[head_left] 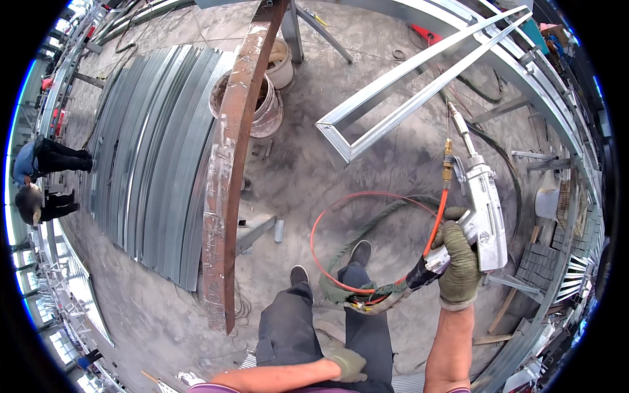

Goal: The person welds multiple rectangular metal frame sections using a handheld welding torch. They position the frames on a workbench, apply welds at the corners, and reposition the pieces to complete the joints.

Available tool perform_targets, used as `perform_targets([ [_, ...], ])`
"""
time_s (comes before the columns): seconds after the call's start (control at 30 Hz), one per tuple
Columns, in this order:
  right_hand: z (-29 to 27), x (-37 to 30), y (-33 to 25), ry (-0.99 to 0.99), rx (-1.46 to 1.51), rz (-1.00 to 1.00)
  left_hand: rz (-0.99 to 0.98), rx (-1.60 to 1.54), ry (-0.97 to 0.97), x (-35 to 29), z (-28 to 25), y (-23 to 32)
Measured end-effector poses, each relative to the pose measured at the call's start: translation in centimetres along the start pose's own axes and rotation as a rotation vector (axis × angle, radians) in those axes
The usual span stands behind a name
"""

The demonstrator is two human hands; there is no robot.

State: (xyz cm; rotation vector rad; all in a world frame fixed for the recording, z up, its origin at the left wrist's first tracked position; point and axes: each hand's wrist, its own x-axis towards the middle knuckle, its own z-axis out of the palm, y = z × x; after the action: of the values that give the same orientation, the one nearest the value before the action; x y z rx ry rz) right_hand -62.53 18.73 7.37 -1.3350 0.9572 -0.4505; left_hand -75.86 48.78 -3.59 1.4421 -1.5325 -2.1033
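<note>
My right hand (457, 265), in an olive-green work glove, is wrapped round the grip of a silver welding gun (488, 216). Its slim nozzle points up and away from me. Alongside the gun runs an orange hose (439, 216) with a brass fitting (448, 160). A dark wrapped cable bundle (393, 296) loops from the gun's rear past my legs. My left hand (349, 365), gloved likewise, rests low against my thighs; its fingers blend together and nothing shows in it. Ahead, an angled silver metal frame (386, 92) juts over the floor, apart from the nozzle.
A rusty brown beam (226, 170) stands left of my legs, with two buckets (267, 118) behind it. Long grey metal strips (157, 157) cover the floor farther left. Two people (52, 157) are at the far left. Metal rails (570, 216) line the right; hoses lie on the floor.
</note>
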Motion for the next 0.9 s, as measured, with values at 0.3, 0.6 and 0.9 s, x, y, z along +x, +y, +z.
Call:
perform_targets([
  [0.3,2.9,-0.9,-1.7,-0.023,-0.052,-0.168,0.199,-0.082,-0.097,-5.0,-2.4,-0.7],
  [0.6,5.1,2.6,12.4,0.043,-0.047,-0.535,0.193,0.680,1.741,-10.6,-27.4,-15.4],
  [0.9,7.5,4.4,20.7,-0.051,0.032,-0.868,0.288,1.249,1.720,-8.6,-36.2,-17.9],
])
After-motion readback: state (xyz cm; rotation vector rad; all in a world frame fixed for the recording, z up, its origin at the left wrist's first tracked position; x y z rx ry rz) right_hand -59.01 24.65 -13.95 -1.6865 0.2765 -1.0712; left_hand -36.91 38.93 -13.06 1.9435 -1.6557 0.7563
